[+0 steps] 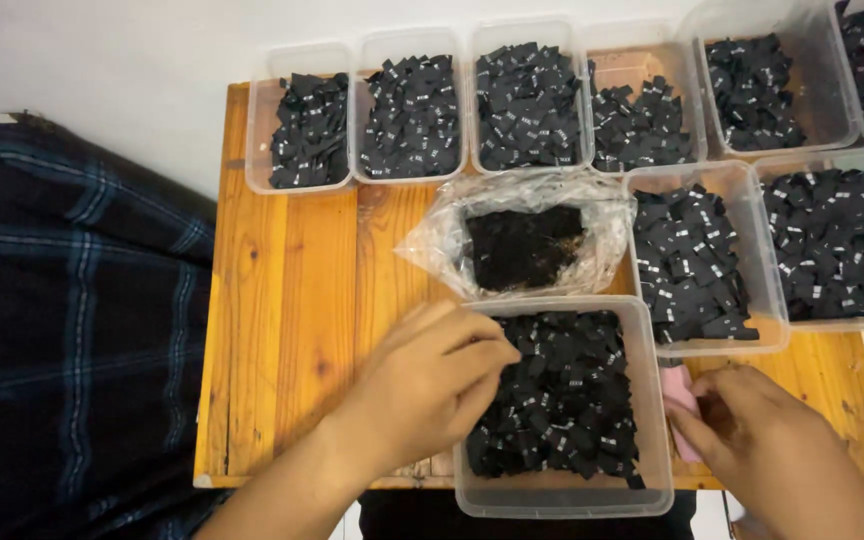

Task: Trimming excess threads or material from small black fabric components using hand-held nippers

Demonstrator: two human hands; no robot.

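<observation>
Labels (562, 400), small and black, fill the clear tub (652, 400) at the table's (282, 300) near edge. Left hand (432, 385) reaches in, fingertips pinched on labels. Right hand (762, 440) grips a pink item (679, 395) beside the tub. Plastic bag (522, 235) lies behind.

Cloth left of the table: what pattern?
Dark navy cloth with light blue plaid lines; head view.

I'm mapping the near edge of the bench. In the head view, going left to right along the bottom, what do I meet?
Dark plaid cloth → left hand → clear tub of black labels → pink item → right hand.
</observation>
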